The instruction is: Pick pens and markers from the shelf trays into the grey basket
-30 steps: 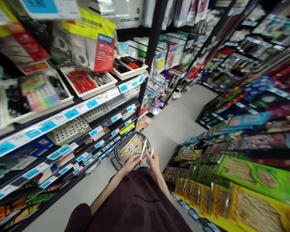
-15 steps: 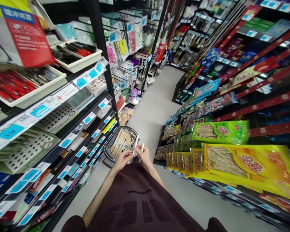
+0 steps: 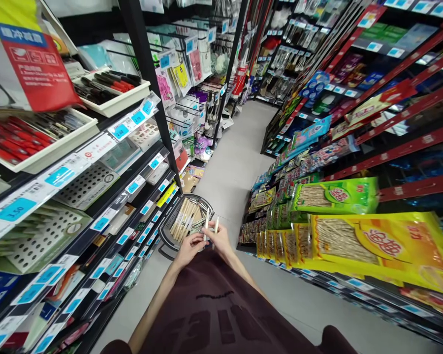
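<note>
In front of my body, my left hand is closed, its fingertips pinching at the lower part of a slim white pen. Close beside it, my right hand reaches the same pen with its fingertips. A second pale pen stands up between the fingers of the right hand. Both pens point away from me, nearly parallel. Just beyond the hands is a dark grey basket on the floor, holding many pale pens laid side by side.
A shelf rack on the left carries pen trays and perforated pen boxes. Yellow snack packs and a green pack jut from the right-hand shelves. The grey aisle floor runs between them.
The two pens have come a little closer together and more upright. My left hand has shifted slightly towards the right hand. The view has moved slightly.
</note>
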Tool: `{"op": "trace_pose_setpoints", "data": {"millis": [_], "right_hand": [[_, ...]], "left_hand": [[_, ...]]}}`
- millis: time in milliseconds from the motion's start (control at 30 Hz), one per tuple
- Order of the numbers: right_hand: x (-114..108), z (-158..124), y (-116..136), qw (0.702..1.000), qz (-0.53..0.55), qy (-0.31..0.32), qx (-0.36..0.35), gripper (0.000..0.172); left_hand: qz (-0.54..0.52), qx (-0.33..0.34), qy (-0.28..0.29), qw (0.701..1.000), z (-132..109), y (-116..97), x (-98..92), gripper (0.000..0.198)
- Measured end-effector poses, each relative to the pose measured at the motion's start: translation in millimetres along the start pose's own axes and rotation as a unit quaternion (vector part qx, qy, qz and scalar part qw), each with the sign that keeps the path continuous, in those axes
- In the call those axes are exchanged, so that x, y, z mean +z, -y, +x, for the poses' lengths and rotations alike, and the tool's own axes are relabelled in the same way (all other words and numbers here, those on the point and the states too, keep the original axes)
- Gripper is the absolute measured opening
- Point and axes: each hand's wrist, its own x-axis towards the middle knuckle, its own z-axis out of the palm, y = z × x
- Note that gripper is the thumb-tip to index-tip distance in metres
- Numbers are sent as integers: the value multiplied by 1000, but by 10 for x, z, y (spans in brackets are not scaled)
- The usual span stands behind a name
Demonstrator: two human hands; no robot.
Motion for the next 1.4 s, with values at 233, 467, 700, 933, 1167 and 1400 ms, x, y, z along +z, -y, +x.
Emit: {"op": "trace_pose_setpoints", "data": {"millis": [233,467,700,933,1167,1400], "right_hand": [[-6,23,-39,1000,-18,9,0,45],[-21,9,34,998,7,59,4,43],[-22,-16,112,996,16,81,-15,39],[-16,-53,99,995,16,98,-18,40],[-31,-100,73,994,39,100,-1,41],[-64,-149,81,995,49,82,37,38]], "left_hand": [[3,7,-63,998,-11,-15,-34,38],[-39,-8,-61,997,-3,-3,-37,39],[-56,-8,-20,998,-29,-112,26,38],[-46,4,-18,999,-87,-212,61,39],[-48,14,-23,998,-115,-147,69,35],[-76,-10,-46,996,-89,-127,91,32]]}}
